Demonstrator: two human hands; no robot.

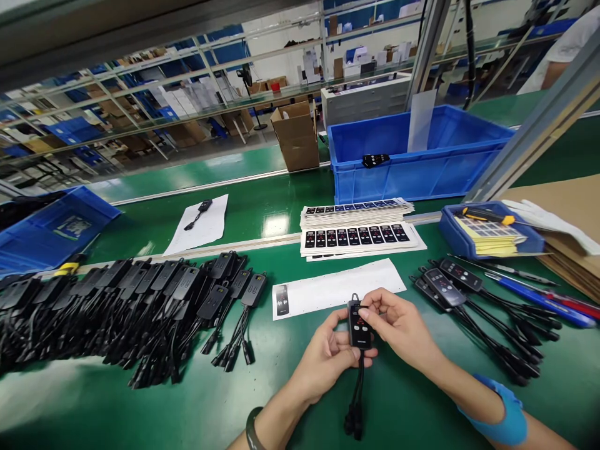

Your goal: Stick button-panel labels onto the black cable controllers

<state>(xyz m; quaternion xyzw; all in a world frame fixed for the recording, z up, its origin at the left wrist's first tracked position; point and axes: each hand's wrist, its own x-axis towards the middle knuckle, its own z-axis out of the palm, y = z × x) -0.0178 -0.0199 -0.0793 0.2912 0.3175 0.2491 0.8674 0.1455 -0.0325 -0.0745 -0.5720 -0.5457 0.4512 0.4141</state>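
Observation:
Upright in my left hand (323,359) is a small black controller (360,339) with a hanging loop on top and black cables dangling below. My left thumb and fingers wrap around its lower part. On its face is a glossy black label with light buttons and small red marks. My right hand (400,325) is closed at the controller's upper right, thumb and fingertips pressed on the label's edge. Just behind lies a white backing strip (337,289) with one black label (282,300) at its left end. Stacked label sheets (359,235) sit farther back.
Many black controllers with cables (154,281) are heaped left; several more (443,287) lie right. Blue-handled tools (539,300) and a small blue tray (487,228) are at far right. Behind stand a large blue bin (412,172), a cardboard box (296,137) and a paper (201,225) bearing one controller.

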